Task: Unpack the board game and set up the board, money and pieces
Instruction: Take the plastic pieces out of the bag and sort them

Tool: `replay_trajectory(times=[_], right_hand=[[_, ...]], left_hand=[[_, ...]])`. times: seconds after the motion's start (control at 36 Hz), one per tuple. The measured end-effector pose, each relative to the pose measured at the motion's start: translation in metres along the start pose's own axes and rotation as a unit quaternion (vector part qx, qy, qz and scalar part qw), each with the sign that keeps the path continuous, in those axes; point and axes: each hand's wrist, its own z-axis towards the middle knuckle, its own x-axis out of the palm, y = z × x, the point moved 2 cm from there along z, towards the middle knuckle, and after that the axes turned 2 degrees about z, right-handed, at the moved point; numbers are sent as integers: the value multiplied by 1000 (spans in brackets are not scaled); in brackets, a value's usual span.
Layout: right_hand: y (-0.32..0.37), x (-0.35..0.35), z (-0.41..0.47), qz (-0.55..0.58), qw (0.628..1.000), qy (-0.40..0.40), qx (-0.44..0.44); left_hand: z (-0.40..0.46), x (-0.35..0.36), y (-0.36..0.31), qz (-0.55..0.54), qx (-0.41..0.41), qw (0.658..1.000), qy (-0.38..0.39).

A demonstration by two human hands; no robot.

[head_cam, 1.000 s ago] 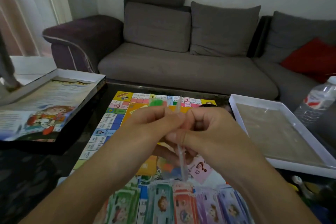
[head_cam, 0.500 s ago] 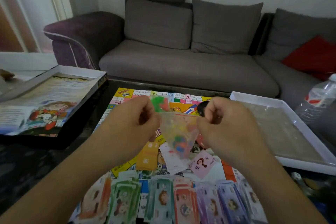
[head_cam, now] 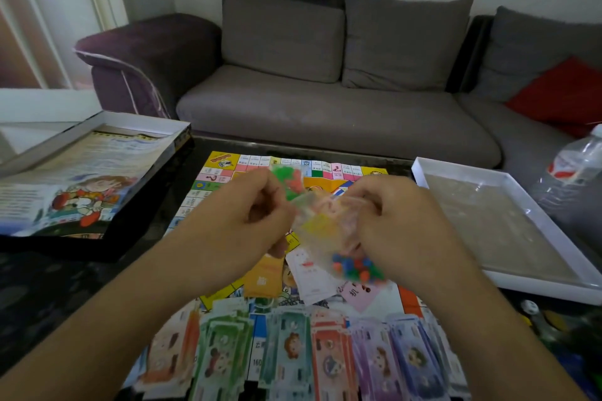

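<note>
The colourful game board (head_cam: 224, 161) lies unfolded on the dark table. Above its middle my left hand (head_cam: 241, 221) and my right hand (head_cam: 400, 225) each pinch a side of a small clear plastic bag (head_cam: 322, 225). Small coloured game pieces (head_cam: 355, 267) hang in the bag's bottom corner under my right hand. Green pieces (head_cam: 281, 177) show blurred just beyond my left fingers. Stacks of play money (head_cam: 293, 352) in orange, green, teal, red and purple are fanned along the board's near edge. Orange, white and pink cards (head_cam: 312, 280) lie on the board below the bag.
The box lid (head_cam: 97, 127) holding a printed sheet sits at the left. A white box tray (head_cam: 550, 283) stands at the right, with a plastic water bottle (head_cam: 576, 169) behind it. A grey sofa (head_cam: 325, 107) runs along the far side of the table.
My hands have drawn apart, spreading the bag between them. The coloured pieces have slid down toward the right corner of the bag.
</note>
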Motion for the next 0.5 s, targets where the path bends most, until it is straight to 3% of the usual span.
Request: replay_trajectory(times=[0.06, 0.14, 0.22, 0.33, 0.42, 0.5], right_hand=[[4, -2, -3, 33, 999, -20, -30], [9, -6, -5, 73, 993, -48, -77], [17, -5, -8, 115, 984, -49, -124], [25, 4, -11, 150, 975, -42, -161], [25, 14, -11, 178, 971, -30, -155], [27, 20, -11, 222, 963, -40, -149]], left_hand=[[6, 7, 2, -174, -127, 976, 33], [7, 16, 19, -345, -261, 893, 127], [3, 32, 37, -454, -274, 824, 198], [10, 48, 47, -561, -241, 784, 108], [15, 50, 59, -632, -218, 736, 101], [13, 51, 64, -663, -196, 713, 118]])
